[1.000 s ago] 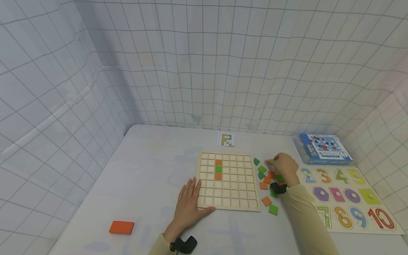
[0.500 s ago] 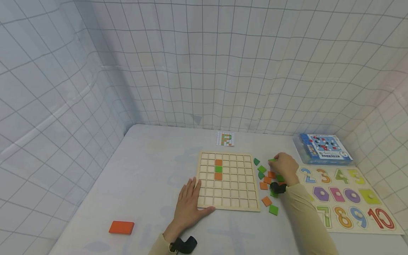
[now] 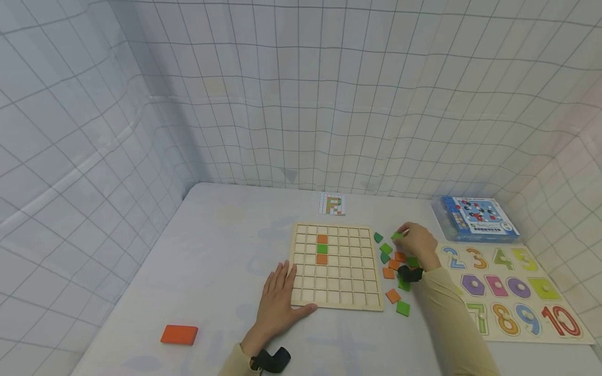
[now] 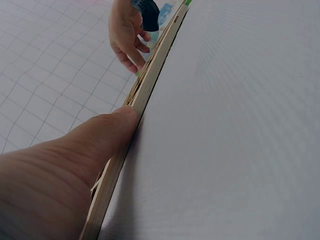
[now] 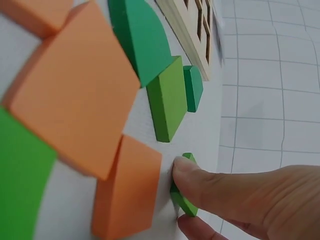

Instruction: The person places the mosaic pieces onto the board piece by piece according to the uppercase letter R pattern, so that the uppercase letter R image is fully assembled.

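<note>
Two hands flank the board (image 3: 345,284): at its left edge the left hand (image 3: 278,300) rests with fingers straight, thumb stretched out to the near edge. Three tiles (image 3: 322,249) sit in one column, left of the board's middle. Right of the board lie loose tiles (image 3: 394,265). Near its far right corner, the green tile (image 3: 396,236) is pinched between thumb and finger of the right hand (image 3: 417,244), the nearer hand, with the board to the tile's left.

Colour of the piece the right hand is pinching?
Green. The piece shows best in the right wrist view, under the thumb of the right hand.
</note>
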Demonstrator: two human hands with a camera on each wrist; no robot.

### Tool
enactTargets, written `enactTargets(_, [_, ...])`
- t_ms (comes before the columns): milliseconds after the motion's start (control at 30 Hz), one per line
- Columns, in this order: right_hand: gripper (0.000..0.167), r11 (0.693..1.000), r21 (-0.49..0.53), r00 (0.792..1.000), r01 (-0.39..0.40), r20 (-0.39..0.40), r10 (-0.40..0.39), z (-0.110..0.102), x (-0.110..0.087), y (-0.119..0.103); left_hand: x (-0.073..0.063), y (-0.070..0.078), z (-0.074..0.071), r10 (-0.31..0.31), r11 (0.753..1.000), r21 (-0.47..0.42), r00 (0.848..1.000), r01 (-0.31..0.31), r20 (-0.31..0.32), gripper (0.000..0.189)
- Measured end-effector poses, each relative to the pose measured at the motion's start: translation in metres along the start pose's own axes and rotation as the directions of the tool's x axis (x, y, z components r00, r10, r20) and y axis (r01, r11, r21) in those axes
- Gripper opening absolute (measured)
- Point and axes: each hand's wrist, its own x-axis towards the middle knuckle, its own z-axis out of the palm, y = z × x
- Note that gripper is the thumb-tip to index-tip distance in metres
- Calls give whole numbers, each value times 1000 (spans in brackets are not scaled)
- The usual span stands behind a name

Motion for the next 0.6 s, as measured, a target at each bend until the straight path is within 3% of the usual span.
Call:
enactTargets(300, [28, 999, 35, 998, 41, -59, -39, 5, -1, 4, 0, 0, 2, -5, 1000, 5, 1000, 5, 2, 100])
enactTargets(600, [19, 989, 3, 978, 150, -149, -148, 11, -7, 2, 1, 0, 2, -14, 1000, 5, 1000, 14, 16, 102])
